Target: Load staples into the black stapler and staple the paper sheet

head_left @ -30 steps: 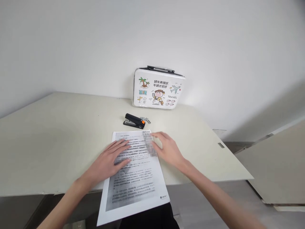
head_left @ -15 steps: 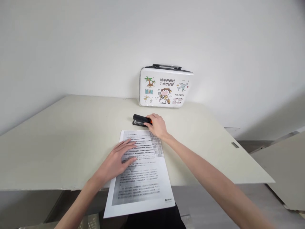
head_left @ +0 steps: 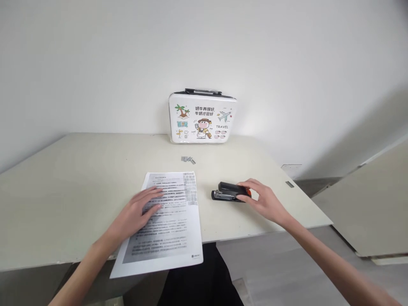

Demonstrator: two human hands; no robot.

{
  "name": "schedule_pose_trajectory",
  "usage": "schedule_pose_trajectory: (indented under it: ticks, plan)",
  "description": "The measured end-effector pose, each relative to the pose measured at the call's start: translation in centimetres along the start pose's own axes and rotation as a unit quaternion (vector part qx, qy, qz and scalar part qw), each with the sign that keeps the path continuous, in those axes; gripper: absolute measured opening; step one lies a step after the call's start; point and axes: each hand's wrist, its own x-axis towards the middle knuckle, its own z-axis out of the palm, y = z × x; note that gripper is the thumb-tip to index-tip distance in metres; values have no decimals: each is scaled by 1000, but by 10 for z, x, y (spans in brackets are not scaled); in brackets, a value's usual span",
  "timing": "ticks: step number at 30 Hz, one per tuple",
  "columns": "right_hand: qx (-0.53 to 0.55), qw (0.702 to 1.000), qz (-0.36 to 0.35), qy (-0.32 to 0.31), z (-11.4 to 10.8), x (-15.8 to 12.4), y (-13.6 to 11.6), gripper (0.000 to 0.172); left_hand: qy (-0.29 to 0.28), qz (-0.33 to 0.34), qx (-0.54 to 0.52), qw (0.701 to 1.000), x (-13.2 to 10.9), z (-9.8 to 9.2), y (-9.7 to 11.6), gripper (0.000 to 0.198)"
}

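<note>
The right hand [head_left: 266,203] had its fingers clamped on the black metal stapler [head_left: 228,191] at three o'clock of the printed white paper sheet [head_left: 165,216]; the left hand [head_left: 135,214] lay flat there, fingers apart.

Black stapler [head_left: 230,192] with orange end; white case [head_left: 201,118] with cartoon prints; cream table [head_left: 73,178].

left hand [head_left: 135,212] flat on paper [head_left: 165,216] | right hand [head_left: 263,202] grips stapler [head_left: 228,191] | table [head_left: 63,178]
</note>
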Motion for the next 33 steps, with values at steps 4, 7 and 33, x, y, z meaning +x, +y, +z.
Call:
schedule_pose_trajectory:
  ticks: [4, 7, 33]
  plan:
    - [23, 999, 18, -16, -8, -23, 14, 37, -7, 5, 41, 999, 7, -8, -6, 57]
    - [41, 999, 28, -16, -8, -26, 19, 37, 12, 20, 76, 997, 12, -13, -3, 55]
    - [145, 974, 156, 81, 15, -33, 23, 51, -9, 129, 56, 990, 77, 70, 126, 44]
